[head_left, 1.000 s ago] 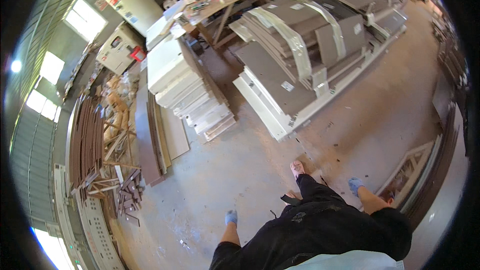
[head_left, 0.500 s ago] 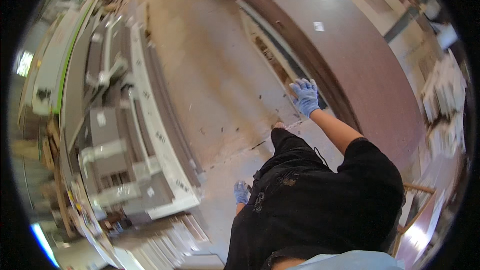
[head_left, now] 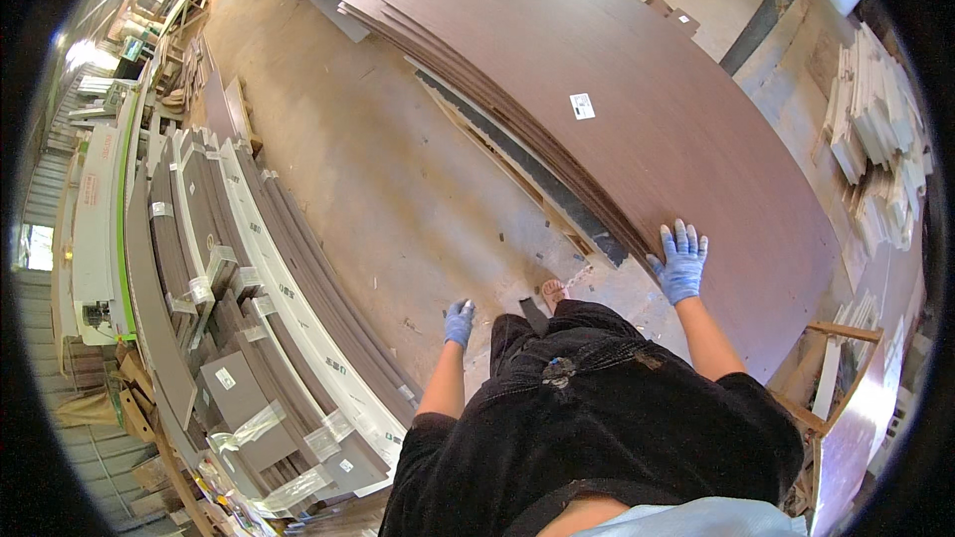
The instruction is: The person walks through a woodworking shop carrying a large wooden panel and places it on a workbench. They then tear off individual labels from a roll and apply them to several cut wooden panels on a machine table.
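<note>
My right hand [head_left: 681, 264], in a blue glove with whitish fingertips, rests with fingers spread on the near left edge of a large brown panel [head_left: 637, 169]. That panel tops a stack of similar sheets, and a white label [head_left: 582, 106] is stuck on its face. My left hand [head_left: 459, 322], gloved the same way, hangs over the floor to the left of my body. Its fingers look loosely extended, and nothing shows in them.
Long grey-brown and white boards [head_left: 288, 288], some wrapped in clear film, are stacked to my left. A dark base with a wooden strip [head_left: 497, 159] lies under the panel stack. Pale pieces [head_left: 875, 129] are piled at the far right, above a wooden frame [head_left: 846, 331].
My right hand has come from beside the stack onto the top panel. My left hand has swung out further from my body. The view has shifted.
</note>
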{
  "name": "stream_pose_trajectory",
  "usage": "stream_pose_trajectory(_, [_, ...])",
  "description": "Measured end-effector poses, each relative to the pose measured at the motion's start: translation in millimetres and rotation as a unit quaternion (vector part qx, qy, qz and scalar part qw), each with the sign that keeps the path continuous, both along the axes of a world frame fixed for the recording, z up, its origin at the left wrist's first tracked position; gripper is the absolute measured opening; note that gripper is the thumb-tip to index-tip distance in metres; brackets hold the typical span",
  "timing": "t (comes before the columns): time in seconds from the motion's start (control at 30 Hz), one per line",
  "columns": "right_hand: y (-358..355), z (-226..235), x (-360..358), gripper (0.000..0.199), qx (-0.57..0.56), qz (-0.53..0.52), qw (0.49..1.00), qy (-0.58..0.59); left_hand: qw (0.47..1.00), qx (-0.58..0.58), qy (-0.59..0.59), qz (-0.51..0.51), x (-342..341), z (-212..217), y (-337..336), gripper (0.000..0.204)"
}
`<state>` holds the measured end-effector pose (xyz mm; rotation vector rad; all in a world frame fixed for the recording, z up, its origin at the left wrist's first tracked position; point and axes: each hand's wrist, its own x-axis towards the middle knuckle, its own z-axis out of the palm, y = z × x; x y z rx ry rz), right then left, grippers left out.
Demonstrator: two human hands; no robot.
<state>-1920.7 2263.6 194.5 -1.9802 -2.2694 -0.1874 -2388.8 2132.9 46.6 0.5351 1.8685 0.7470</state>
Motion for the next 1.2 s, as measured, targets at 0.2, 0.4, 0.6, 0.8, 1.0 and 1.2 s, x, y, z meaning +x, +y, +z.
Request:
stream_pose_trajectory(0.2, [14, 12, 19, 0.063, -0.038, -0.005, 0.999, -0.013, 0.998, 0.003, 0.009, -0.065, -32, -9, 20, 0.033])
stream_pose_trajectory(0.4, [23, -5, -10, 0.054, 0.033, -0.136, 0.99, 0.013, 0.993, -0.072, 0.041, -0.08, -137, -14, -35, 0.03])
stream_pose_trajectory(0.6, [93, -12, -125, 0.053, 0.006, -0.302, 0.953, -0.005, 0.973, -0.139, 0.143, -0.113, -249, -29, -61, 0.032])
stream_pose_trajectory(0.8, [205, -6, -248, 0.055, -0.025, -0.232, 0.972, -0.001, 0.978, -0.102, -0.077, 0.167, -272, -8, 35, 0.038])
stream_pose_trajectory(1.0, [357, 11, -368, 0.061, -0.071, -0.15, 0.986, 0.03, 0.974, -0.056, -0.172, 0.133, -283, -3, 197, 0.044])
stream_pose_trajectory(1.2, [511, 13, -481, 0.062, -0.088, -0.075, 0.993, 0.037, 0.976, -0.059, -0.14, 0.157, -336, 17, 325, 0.044])
